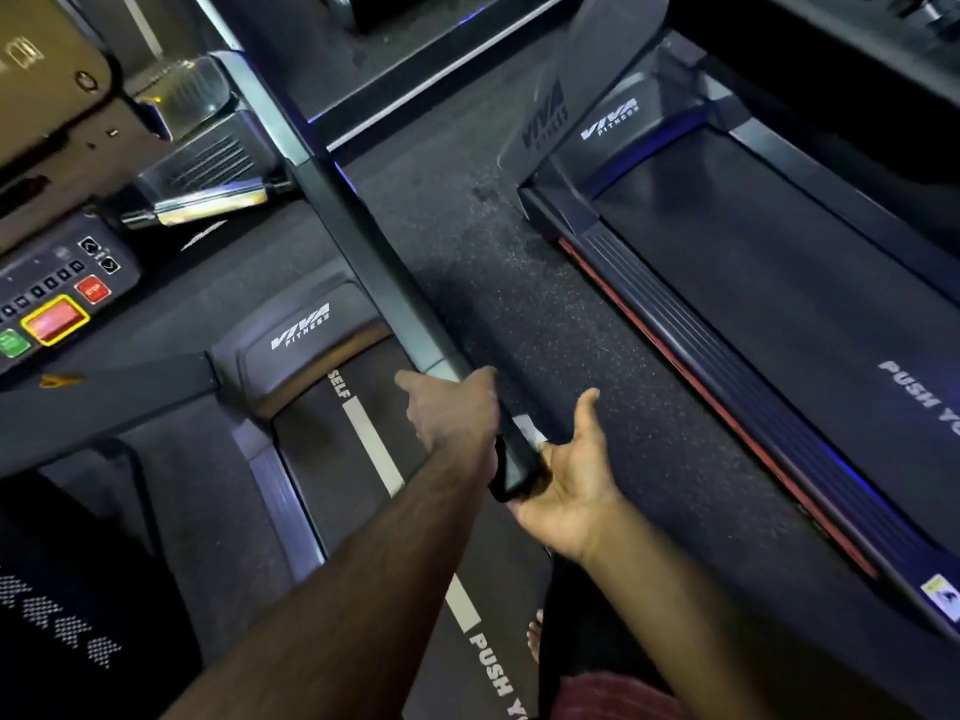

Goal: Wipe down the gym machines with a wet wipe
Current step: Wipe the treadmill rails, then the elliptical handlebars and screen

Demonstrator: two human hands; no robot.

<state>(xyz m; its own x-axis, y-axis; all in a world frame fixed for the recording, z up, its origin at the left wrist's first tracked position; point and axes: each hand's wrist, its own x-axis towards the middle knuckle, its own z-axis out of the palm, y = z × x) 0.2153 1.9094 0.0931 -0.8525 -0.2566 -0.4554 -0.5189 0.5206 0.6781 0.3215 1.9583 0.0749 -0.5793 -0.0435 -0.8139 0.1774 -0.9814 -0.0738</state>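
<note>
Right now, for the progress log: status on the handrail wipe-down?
Left hand wrapped round handrail, white wipe showing beside it. Right hand open, palm up at rail end. Nothing blocking the rail.

The room around me is dim. Cold blue light glows along the side rail [852,485] of the right-hand treadmill and beside the handrail [363,252]. Glare streaks the chrome bar [208,202]. The console [47,80] at upper left is smeared with blur. My left forearm [363,563] lies in shadow. Straight edges bow towards the corners.
</note>
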